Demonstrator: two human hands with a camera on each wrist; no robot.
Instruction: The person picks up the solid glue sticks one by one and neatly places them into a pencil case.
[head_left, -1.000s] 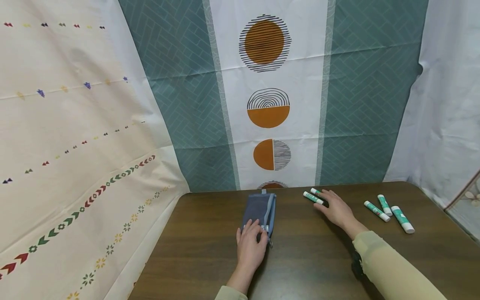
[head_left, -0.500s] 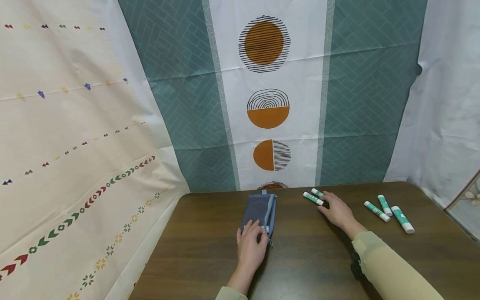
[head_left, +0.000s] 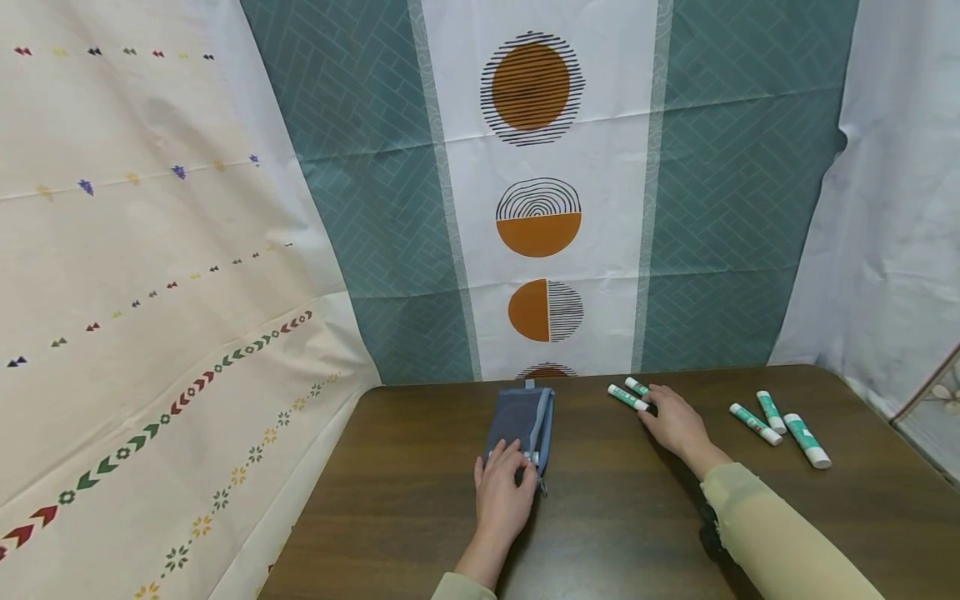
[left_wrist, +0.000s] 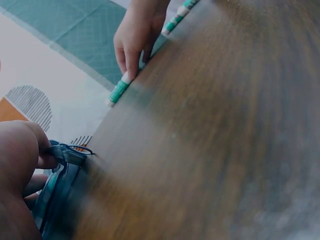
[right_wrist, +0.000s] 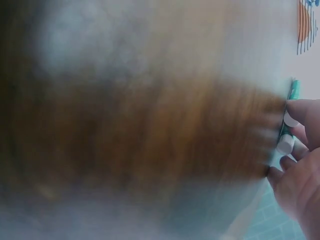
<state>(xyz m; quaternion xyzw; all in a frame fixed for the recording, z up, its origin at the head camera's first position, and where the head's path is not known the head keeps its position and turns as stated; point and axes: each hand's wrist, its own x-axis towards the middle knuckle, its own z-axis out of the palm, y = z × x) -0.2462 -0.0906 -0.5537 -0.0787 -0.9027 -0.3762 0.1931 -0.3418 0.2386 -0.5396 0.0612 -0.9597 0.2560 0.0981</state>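
Note:
In the head view, my left hand [head_left: 504,493] lies over the near end of a blue-grey zip pouch [head_left: 513,417]. Its thumb and fingers grip the pouch edge beside the zip, as the left wrist view shows. White ends of something show in the pouch opening [head_left: 532,457]. Two green-and-white glue sticks lie side by side at the back of the table, a front one [head_left: 625,397] and a far one [head_left: 636,386]. My right hand [head_left: 678,423] has thumb and fingertips around their white-capped ends [right_wrist: 285,144]. Fingers partly hide both sticks, so which is held is unclear.
Three more glue sticks lie on the right of the brown table [head_left: 600,517]: a slim one [head_left: 753,423], another slim one [head_left: 770,411] and a thicker one [head_left: 807,440]. A patterned cloth [head_left: 562,167] hangs behind the table.
Over the last second my right hand has shifted slightly right along the two glue sticks, with its fingers drawn in at their near ends. My left hand has stayed on the pouch.

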